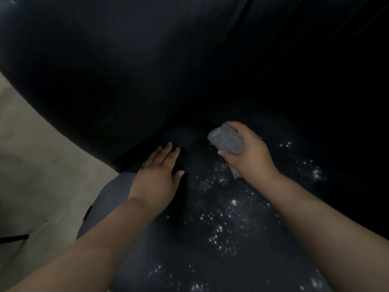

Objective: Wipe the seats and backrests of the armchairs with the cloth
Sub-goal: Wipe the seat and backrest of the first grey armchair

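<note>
A dark armchair fills the head view. Its seat is speckled with white glistening specks, and its backrest rises dark behind. My right hand grips a bunched grey cloth near the back of the seat, where seat and backrest meet. A corner of the cloth hangs out below the palm. My left hand lies flat with straight fingers on the seat's left side, close to the crease.
A pale beige floor shows at the left, beside the armchair's rounded edge. A thin dark strip lies on the floor at the far left. The right part of the chair is in deep shadow.
</note>
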Motion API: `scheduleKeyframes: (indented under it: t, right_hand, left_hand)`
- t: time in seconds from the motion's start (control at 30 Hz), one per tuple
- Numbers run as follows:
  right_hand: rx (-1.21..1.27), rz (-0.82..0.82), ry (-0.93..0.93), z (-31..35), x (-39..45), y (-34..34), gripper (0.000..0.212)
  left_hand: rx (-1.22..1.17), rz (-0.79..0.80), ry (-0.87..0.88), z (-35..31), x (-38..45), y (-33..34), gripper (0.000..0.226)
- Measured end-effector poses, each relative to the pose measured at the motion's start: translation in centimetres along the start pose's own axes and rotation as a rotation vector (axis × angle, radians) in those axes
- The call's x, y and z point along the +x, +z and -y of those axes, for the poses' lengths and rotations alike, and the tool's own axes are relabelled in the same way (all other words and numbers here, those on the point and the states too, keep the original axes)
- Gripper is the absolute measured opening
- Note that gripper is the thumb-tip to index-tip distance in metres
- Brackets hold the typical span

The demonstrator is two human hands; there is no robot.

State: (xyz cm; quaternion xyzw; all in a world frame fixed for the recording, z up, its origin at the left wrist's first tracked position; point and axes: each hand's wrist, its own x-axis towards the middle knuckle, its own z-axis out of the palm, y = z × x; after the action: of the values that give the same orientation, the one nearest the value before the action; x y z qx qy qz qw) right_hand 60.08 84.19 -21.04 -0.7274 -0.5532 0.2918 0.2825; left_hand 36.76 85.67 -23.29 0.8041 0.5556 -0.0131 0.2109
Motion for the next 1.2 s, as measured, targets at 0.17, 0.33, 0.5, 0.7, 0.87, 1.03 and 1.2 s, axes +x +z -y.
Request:
scheduleKeyframes:
  t: [0.17,0.33,0.5,0.7,0.87,1.03,1.2]
  right_hand:
    - [-0.534,-0.109,-0.125,-1.6,1.1,1.2,0.056]
    - [-0.434,-0.057,-0.075,-1.4,1.2,2.5,0.063]
    - [-0.251,-0.033,-0.213,-2.3,-2.9,2.2,0.053]
    - [-0.214,-0.166,-0.007,-3.6,2.1,1.7,0.05]
    - [-0.187,0.014,-0.27,-2.2,-4.1,4.0,0.053]
    - [-0.164,-0.128,-0.192,-3.6,-2.1,2.5,0.055]
    - [-0.095,-0.087,-0.139,-0.9,-1.6,5.1,0.054]
  left_hand:
    - [-0.032,-0.033,-0.014,-0.1,0.0,0.8,0.059]
    - [-0.057,-0.055,-0.029,-0.8,0.2,1.1,0.058]
    - [-0.043,-0.04,-0.044,-1.2,0.0,1.3,0.057]
    - [-0.039,-0.03,-0.04,-1.0,0.2,1.3,0.058]
    - [-0.03,-0.003,-0.013,-0.8,-0.3,1.0,0.058]
    - [-0.006,0.002,0.011,-0.7,-1.2,0.7,0.055]
    - [0.015,0.004,-0.01,-0.4,-2.0,0.4,0.056]
